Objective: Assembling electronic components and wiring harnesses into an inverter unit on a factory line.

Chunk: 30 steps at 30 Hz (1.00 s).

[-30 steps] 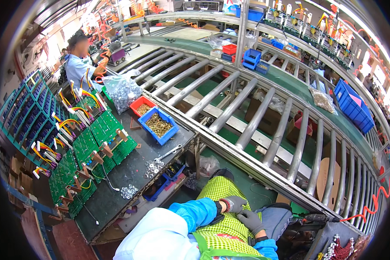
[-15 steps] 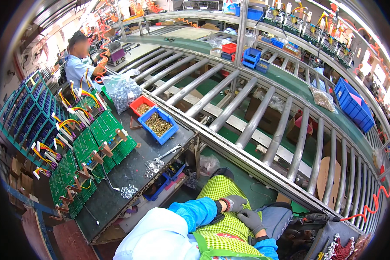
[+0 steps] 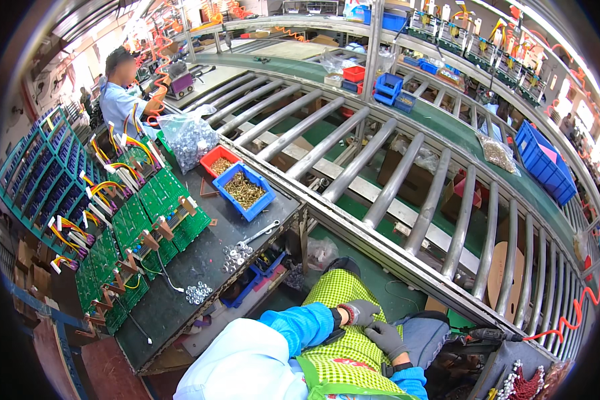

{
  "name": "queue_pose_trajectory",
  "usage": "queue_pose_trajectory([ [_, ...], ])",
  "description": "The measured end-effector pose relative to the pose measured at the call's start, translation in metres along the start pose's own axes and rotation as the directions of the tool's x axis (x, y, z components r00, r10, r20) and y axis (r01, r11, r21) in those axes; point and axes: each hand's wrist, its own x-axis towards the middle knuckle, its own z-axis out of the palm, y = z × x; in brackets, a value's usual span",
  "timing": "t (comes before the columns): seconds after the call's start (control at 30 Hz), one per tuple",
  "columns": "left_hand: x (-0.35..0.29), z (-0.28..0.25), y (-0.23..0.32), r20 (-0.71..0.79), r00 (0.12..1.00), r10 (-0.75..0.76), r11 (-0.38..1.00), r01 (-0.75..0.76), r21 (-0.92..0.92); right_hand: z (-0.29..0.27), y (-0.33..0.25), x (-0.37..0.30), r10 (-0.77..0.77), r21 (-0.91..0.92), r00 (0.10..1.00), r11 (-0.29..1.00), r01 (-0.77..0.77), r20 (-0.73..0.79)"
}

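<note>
Both my hands rest on my lap, on a yellow-green checked apron point(image 3: 343, 290). My left hand point(image 3: 361, 312), in a grey glove, lies with its fingers loosely extended toward the right and holds nothing visible. Just below it, my right hand point(image 3: 387, 339), also gloved in grey, lies flat with nothing seen in it. To the left stands a dark workbench point(image 3: 200, 260). On it are green circuit boards point(image 3: 137, 220) with coloured wires, a wrench point(image 3: 260, 232), loose nuts and washers point(image 3: 198, 293), and a blue bin point(image 3: 245, 193) of brass-coloured screws beside a red bin point(image 3: 218, 161).
A roller conveyor point(image 3: 353, 167) runs diagonally ahead and to the right. A bag of metal parts point(image 3: 188, 141) sits at the bench's far end. Beyond it a co-worker point(image 3: 121, 100) stands near a rack point(image 3: 47, 173). An orange coiled hose point(image 3: 573, 313) hangs at right.
My hands stay in the same place on my lap. The co-worker at the far left has shifted slightly.
</note>
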Motion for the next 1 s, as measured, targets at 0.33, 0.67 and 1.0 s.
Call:
queue_pose_trajectory([
  [0.33,-0.005,-0.007,0.006,-0.005,1.0,-0.011,1.0,0.011,-0.013,-0.001,-0.002,-0.001,0.022,0.004,1.0,1.0,-0.022,-0.002],
  [0.67,-0.005,-0.007,0.006,0.016,1.0,-0.021,0.999,0.021,-0.028,0.0,0.001,0.002,-0.004,-0.015,1.0,1.0,0.004,0.005],
  [1.0,-0.008,-0.013,0.011,0.035,0.999,-0.021,0.999,0.022,-0.024,-0.001,-0.002,0.0,0.0,-0.024,1.0,1.0,0.0,0.008],
])
